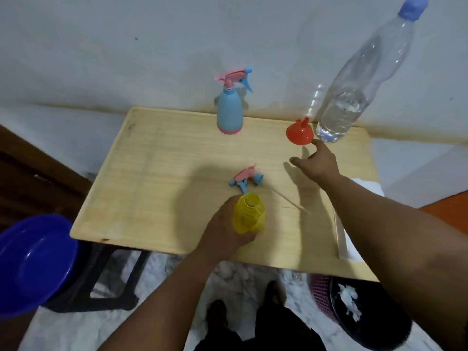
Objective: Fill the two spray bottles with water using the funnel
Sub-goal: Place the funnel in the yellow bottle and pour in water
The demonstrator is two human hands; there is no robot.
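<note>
A yellow spray bottle (249, 213) stands uncapped near the table's front edge, and my left hand (228, 230) is wrapped around its body. Its pink and blue spray head (246, 178) lies on the table just behind it, with the thin dip tube stretching to the right. My right hand (316, 162) hovers with fingers spread, a fingertip right at the rim of the red funnel (300, 133), which sits mouth down. A blue spray bottle (230, 110) with its head on stands at the back. A tall clear water bottle (354, 97) with a blue cap is partly full, at the back right.
The light wooden table (152, 173) stands against a white wall. A blue basin (30, 262) rests on a dark stool at the left. A pink basket (324, 297) with a black bag sits on the floor at the right. White paper (352, 249) lies at the table's right edge.
</note>
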